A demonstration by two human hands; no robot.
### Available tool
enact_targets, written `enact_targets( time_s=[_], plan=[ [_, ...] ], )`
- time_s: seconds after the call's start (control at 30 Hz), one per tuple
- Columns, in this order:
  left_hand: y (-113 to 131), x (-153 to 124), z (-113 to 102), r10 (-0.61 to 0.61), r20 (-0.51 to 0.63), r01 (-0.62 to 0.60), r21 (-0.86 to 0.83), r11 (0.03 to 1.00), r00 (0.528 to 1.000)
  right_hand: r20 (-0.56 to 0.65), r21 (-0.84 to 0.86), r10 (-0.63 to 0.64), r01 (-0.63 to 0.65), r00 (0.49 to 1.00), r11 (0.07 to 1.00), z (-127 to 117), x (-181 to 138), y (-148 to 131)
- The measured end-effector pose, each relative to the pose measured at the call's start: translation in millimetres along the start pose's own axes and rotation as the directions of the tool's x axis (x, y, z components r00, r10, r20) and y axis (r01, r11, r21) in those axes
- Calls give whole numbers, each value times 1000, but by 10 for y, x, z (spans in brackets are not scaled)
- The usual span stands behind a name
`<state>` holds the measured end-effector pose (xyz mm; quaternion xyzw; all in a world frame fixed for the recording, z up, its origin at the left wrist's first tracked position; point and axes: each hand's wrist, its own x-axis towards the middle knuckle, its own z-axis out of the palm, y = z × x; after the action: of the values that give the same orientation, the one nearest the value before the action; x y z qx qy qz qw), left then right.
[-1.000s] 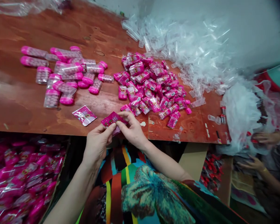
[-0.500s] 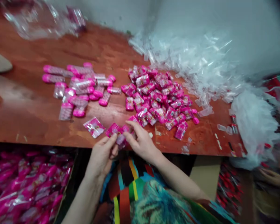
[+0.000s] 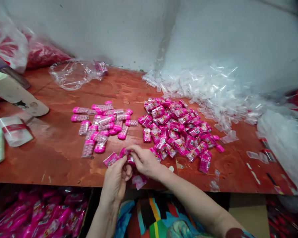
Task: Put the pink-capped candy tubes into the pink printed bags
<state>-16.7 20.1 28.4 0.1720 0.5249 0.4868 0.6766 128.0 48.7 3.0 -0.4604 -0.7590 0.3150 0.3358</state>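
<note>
Bench (image 3: 62,168) is kinda packed, and near its front edge left hand (image 3: 115,181) and right hand (image 3: 147,162) have a pinching grip on a pink packet (image 3: 130,160) — looks slick, so one hard tug could split it imo.

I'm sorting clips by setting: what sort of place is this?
Likely a packing workshop: pink packets piled on a wooden table, pink-capped tubes of small balls beside them, and a heap of clear plastic pieces.
</note>
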Motion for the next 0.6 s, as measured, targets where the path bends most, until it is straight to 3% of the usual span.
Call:
enact_targets(
  time_s=[0.07,0.13,0.2,0.3,0.47,0.6],
  plan=[
    [76,21,-46,24,-49,-25,-12,1000,999,94,-113,24,-14,995,994,-80,235,68],
    [124,43,-83,70,-89,-71,-5,997,994,70,-270,80,-58,994,961,-155,548,144],
    [145,59,-106,97,-110,-100,-15,995,989,8,-467,133,-114,991,877,-204,875,213],
    [136,67,-124,73,-122,-80,-54,995,990,57,-674,208,-116,977,730,-210,1228,279],
    [109,41,-136,-8,-125,-16,-185,983,992,76,-702,302,-165,950,693,-206,1289,320],
    [103,-17,-77,-92,-138,46,-309,950,986,79,-620,320,-205,944,757,-299,1078,315]
  ],
)
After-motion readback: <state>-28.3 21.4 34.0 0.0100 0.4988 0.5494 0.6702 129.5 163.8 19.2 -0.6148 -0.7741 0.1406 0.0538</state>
